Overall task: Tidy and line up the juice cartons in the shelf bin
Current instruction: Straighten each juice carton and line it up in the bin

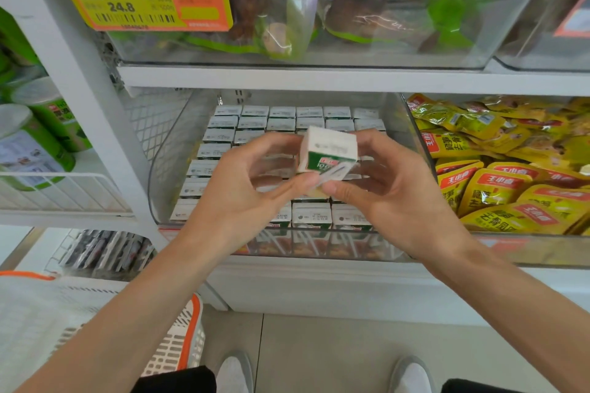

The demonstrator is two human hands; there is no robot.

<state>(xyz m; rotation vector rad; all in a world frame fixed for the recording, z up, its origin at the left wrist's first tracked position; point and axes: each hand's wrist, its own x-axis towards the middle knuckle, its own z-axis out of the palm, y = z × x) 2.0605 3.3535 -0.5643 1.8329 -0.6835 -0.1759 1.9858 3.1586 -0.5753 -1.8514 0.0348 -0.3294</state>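
Mid-air: L hand (238, 198), R hand (394, 195) round carton (330, 150)

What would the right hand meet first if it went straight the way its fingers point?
Likely the left hand, just across the juice carton that the right hand also holds; thumbs nearly touch.

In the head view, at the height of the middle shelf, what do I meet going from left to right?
From the left: green tubs → left hand → carton, held by both hands → right hand → yellow packets.
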